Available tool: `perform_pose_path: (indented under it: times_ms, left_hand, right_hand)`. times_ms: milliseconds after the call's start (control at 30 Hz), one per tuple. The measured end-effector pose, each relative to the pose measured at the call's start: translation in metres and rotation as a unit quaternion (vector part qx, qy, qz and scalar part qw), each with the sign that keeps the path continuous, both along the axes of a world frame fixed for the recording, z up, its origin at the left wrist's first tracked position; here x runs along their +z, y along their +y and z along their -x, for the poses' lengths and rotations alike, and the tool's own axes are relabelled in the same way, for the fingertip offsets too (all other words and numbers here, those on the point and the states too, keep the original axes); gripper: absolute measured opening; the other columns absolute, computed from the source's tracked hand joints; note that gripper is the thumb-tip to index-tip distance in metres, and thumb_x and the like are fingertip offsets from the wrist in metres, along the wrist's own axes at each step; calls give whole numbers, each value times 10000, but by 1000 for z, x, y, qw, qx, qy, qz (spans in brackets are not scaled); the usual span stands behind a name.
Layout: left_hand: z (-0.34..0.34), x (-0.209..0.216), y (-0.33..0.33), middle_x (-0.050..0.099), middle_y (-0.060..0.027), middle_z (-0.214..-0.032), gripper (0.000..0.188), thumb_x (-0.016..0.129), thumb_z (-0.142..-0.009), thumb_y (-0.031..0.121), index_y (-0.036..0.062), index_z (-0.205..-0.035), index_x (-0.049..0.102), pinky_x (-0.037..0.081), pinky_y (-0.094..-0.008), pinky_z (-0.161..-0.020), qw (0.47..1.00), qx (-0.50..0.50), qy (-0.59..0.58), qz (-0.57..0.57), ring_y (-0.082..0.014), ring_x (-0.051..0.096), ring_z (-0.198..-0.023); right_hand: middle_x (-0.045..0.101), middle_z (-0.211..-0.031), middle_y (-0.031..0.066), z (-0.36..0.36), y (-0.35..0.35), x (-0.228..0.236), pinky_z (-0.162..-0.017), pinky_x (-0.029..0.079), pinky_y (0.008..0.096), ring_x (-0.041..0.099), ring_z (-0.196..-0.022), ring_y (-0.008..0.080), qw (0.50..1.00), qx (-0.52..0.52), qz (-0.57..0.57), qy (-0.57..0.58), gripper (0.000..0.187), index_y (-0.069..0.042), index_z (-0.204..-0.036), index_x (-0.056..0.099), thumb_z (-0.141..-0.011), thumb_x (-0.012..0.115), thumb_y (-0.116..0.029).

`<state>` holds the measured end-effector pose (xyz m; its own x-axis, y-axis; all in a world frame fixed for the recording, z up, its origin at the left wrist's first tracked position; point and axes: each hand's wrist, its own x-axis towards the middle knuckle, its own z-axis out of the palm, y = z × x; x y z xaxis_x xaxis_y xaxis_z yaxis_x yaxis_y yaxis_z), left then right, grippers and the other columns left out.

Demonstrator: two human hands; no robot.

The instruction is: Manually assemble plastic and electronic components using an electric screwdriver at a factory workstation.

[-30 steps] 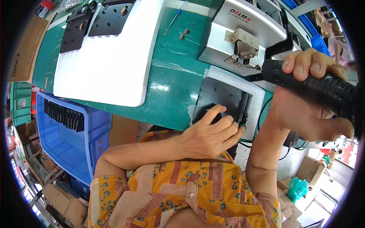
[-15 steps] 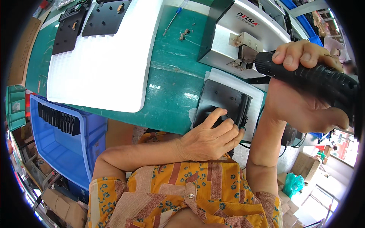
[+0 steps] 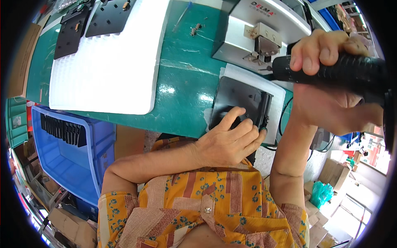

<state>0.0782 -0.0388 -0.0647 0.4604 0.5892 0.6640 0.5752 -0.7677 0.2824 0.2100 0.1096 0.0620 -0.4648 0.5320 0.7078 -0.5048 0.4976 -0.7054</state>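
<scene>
A black electric screwdriver (image 3: 326, 70) is gripped in my right hand (image 3: 326, 78), its body nearly level. Its thin bit points left, just on the near side of the metal outlet (image 3: 266, 43) of a silver screw feeder (image 3: 244, 29); whether a screw sits on the tip is too small to tell. My left hand (image 3: 233, 140) is curled over the near edge of a black plastic panel (image 3: 237, 97), thumb and fingers holding it. That panel lies on a white pad (image 3: 278, 99). My left fingertips are partly hidden against the dark plastic.
To the left, a white foam sheet (image 3: 107, 74) on the green tabletop (image 3: 182, 82) bears two more black panels (image 3: 108, 18). Small metal parts (image 3: 195, 29) and a thin screwdriver (image 3: 182, 16) lie behind. A blue bin (image 3: 66, 159) with several black pieces stands below the table's left edge.
My right hand has brought the electric screwdriver nearer to me, away from the feeder's outlet, and its bit now shows. My left hand stays on the panel. The view has shifted slightly.
</scene>
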Motion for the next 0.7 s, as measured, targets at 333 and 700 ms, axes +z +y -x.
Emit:
perform_pose_path:
  times_ms: [333, 700]
  left_hand:
    - [0, -1, 5, 580, -2, -863, 288, 691, -755, 166, 120, -1021, 790, 473, -514, -983, 999, 0, -41, -29, -184, 592, -848]
    - [-5, -5, 3, 572, 11, -845, 383, 727, -689, 166, 119, -1065, 784, 461, -515, -997, 999, 0, -31, -23, -175, 594, -846]
  right_hand:
    - [549, -979, 62, -62, -82, -19, -696, 455, 352, 536, -773, 190, 983, -144, 109, 32, 905, -63, -1244, 605, -770, 663, -831]
    - [558, -978, 83, -70, -105, -38, -677, 465, 361, 552, -765, 197, 969, -185, 144, 78, 884, -55, -1217, 610, -783, 649, -825]
